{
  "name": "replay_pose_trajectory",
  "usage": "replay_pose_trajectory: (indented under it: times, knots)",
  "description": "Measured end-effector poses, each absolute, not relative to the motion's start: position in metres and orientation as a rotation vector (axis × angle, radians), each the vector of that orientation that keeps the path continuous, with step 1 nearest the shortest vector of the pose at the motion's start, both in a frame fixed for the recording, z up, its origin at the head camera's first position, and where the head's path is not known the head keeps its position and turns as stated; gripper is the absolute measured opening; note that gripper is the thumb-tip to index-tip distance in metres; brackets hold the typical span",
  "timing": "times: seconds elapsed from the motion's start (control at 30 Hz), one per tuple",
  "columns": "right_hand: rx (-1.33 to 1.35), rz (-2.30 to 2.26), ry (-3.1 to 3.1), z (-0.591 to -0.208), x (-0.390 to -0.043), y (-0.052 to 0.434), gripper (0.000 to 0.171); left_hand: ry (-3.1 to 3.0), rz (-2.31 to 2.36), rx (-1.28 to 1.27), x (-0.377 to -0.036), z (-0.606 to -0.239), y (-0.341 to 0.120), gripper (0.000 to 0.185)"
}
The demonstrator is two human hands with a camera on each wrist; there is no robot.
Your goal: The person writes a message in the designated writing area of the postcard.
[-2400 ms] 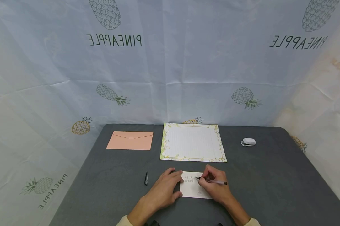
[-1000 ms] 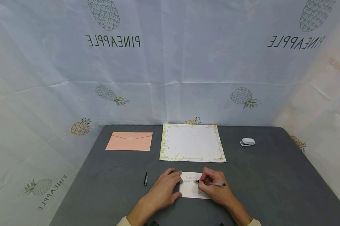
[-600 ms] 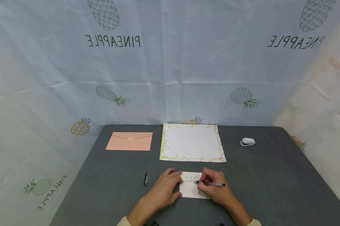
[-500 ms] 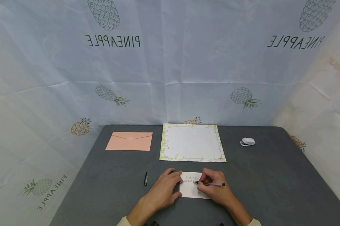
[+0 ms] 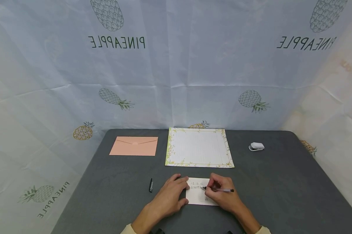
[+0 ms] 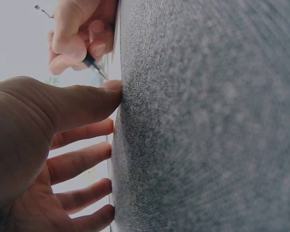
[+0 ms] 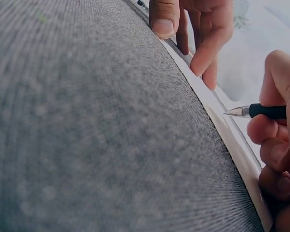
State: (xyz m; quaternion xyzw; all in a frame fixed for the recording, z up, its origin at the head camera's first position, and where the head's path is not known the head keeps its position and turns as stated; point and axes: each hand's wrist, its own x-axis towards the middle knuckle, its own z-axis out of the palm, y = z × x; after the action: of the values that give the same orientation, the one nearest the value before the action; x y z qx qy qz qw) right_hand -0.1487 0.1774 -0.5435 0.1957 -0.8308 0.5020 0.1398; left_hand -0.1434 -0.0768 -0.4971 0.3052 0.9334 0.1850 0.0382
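Note:
A small white card with dark handwriting in its upper part lies near the front of the dark table. My right hand pinches a pen with a dark grip; its metal tip is at the card's surface, just under the written lines. In the right wrist view the pen shows between curled thumb and fingers. My left hand rests with spread, fairly straight fingers at the card's left edge, the thumb and fingertips touching down there. The right hand hides the card's right side.
A black pen cap lies left of my left hand. Farther back are a pink envelope, a large sheet of lined paper with a floral border, and a white stapler. A pineapple-print curtain hangs behind the table.
The pen's tip has shifted slightly left and down on the card since the earliest frame, and more handwriting shows. My left hand stays in place.

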Motion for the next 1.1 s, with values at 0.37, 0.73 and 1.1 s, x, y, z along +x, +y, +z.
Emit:
replay_pose_trajectory:
  times: [0.37, 0.73, 1.1]
  knots:
    - [0.476, 1.412, -2.342, -0.5435, -0.1491, 0.1783, 0.042, 2.86, 0.567, 0.928, -0.1441, -0.4962, -0.0768, 0.033]
    - [0.518, 1.463, -2.412, -0.5414, -0.1477, 0.1821, 0.043, 2.861, 0.564, 0.928, -0.1436, -0.4956, -0.0765, 0.033]
    - [0.497, 1.456, -2.464, -0.5391, -0.1462, 0.1808, 0.043, 2.858, 0.576, 0.937, -0.1443, -0.495, -0.0764, 0.033]
